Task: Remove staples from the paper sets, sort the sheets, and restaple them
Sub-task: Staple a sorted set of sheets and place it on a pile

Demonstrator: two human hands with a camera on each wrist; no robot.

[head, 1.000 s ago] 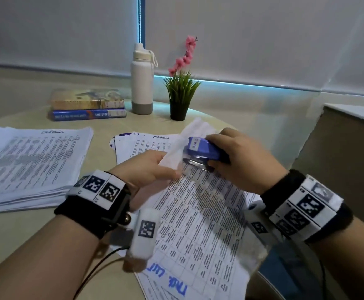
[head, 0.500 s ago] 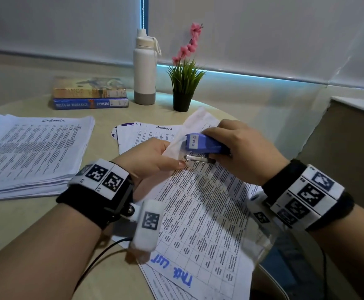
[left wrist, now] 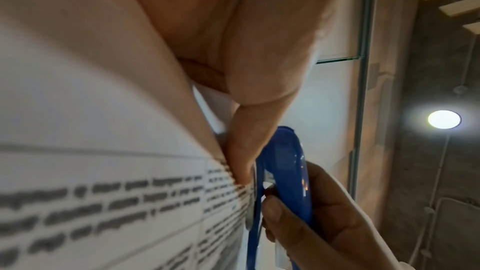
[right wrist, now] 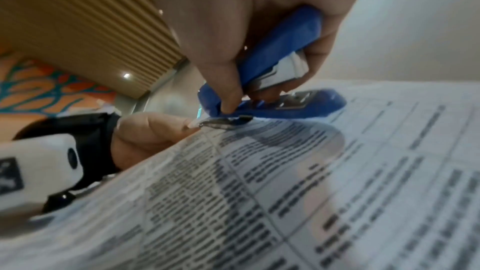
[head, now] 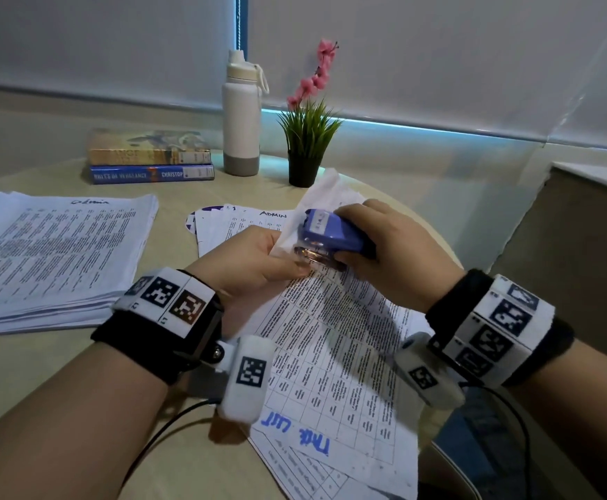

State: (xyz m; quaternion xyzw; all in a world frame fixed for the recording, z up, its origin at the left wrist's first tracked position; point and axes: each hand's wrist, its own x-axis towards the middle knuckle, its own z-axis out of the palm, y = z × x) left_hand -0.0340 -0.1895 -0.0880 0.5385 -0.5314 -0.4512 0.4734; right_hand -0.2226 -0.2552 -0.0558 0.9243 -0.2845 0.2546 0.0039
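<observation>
My right hand [head: 377, 232] grips a blue stapler [head: 330, 234] from above, its fingers curled round the body. The stapler's metal remover tip [right wrist: 223, 122] touches the top corner of a printed paper set [head: 330, 355] that lies tilted across the table's near edge. My left hand [head: 276, 259] pinches that corner, thumb on top and right beside the tip. In the left wrist view the stapler [left wrist: 283, 182] stands edge-on against the sheet [left wrist: 103, 192]. The staple itself is hidden.
A thick stack of printed sheets [head: 52, 254] lies at the left. A second pile headed ADMIN [head: 237, 225] sits behind my left hand. Two books [head: 150, 157], a white bottle [head: 240, 120] and a potted plant [head: 309, 138] stand at the back of the round table [head: 42, 373].
The stapler's metal tip has come down onto the paper corner, closer to my left thumb. Both hands keep their holds.
</observation>
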